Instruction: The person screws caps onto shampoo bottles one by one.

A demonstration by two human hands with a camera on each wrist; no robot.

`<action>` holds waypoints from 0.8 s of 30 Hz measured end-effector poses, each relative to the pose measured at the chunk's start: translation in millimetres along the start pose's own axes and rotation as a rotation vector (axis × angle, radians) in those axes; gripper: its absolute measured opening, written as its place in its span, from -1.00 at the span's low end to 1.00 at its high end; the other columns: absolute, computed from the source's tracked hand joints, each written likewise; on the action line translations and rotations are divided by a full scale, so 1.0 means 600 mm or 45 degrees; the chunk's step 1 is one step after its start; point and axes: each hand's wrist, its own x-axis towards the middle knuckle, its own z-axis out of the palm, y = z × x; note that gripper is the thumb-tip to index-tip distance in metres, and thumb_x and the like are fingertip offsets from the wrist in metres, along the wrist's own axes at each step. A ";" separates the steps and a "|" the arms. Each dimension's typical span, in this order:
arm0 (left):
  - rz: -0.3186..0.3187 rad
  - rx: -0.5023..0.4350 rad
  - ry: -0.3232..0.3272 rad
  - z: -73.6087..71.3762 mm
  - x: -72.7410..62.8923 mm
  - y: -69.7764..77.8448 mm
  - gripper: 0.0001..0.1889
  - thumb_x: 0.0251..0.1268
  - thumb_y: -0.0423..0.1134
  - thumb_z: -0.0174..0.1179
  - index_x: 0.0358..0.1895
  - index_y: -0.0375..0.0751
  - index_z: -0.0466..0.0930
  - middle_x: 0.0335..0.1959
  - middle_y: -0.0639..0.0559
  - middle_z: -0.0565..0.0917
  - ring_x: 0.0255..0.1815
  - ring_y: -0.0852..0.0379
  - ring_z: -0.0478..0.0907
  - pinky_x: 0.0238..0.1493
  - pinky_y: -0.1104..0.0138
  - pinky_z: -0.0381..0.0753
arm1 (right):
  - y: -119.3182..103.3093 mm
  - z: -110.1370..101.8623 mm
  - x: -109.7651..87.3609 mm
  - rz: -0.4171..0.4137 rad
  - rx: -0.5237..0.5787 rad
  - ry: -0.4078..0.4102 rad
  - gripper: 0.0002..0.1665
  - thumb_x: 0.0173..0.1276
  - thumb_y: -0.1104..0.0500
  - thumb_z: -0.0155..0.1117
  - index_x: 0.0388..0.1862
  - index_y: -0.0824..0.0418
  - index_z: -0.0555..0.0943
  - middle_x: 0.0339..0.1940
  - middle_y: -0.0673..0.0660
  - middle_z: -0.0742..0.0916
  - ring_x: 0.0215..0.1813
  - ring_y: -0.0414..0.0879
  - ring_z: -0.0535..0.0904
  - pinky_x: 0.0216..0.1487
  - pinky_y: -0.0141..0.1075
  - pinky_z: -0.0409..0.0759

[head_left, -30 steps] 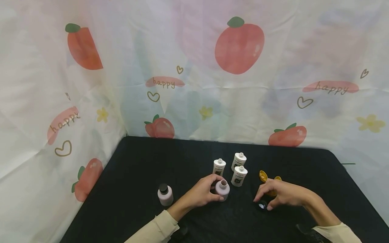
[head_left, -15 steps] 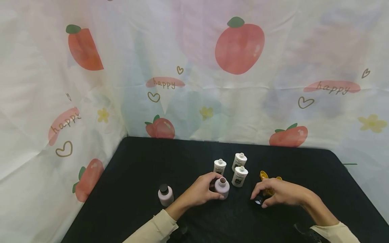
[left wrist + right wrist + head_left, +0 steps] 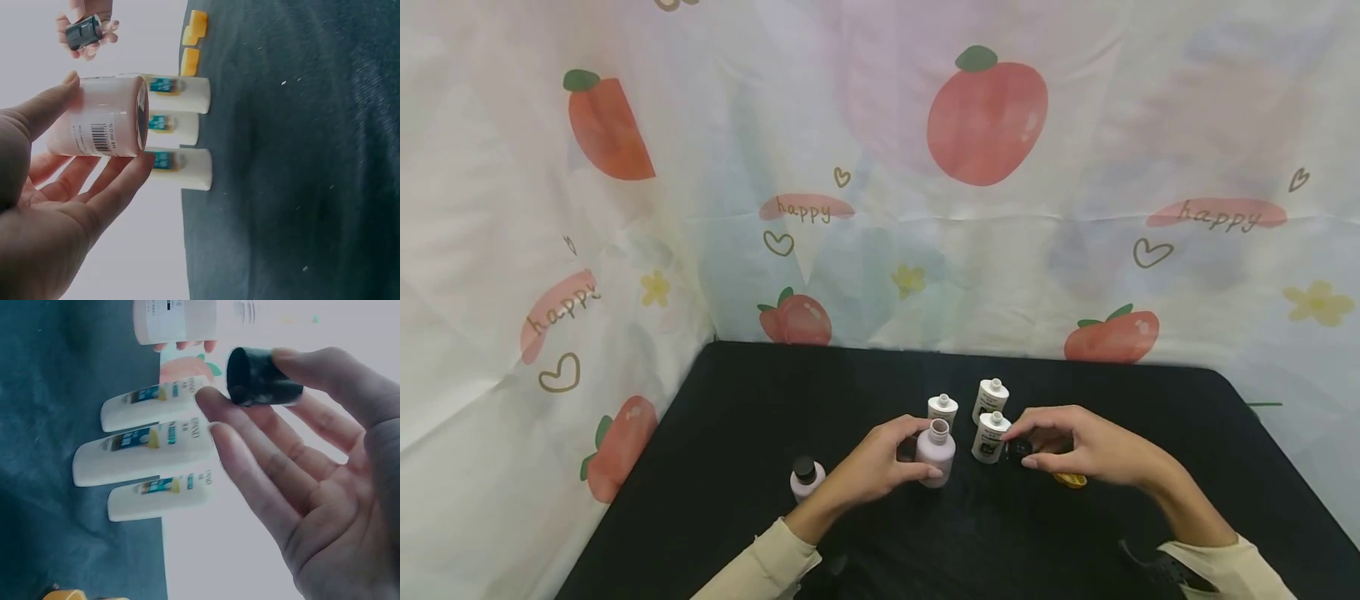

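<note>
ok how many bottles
5. Pink bottle in the left hand; capped bottle left of it, partly hidden by the left arm; left white bottle partly hidden by the held one; front white bottle near the right hand; back white bottle behind the front one. No others show.

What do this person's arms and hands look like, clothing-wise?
Left sleeve and right sleeve: plain cream, ending short of the wrist. Left hand and right hand: bare, no gloves or rings visible. Something dark by the right sleeve, too dim to identify.
</note>
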 end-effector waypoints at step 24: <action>-0.061 -0.350 0.203 -0.056 0.001 0.024 -0.43 0.26 -0.25 0.42 0.32 -0.19 0.47 0.16 -0.08 0.63 0.09 -0.04 0.64 0.15 0.00 0.65 | -0.045 -0.002 0.072 -0.094 -0.091 0.330 -0.55 0.42 0.33 0.33 0.26 0.10 0.58 0.11 0.05 0.69 -0.01 -0.11 0.70 -0.06 -0.28 0.70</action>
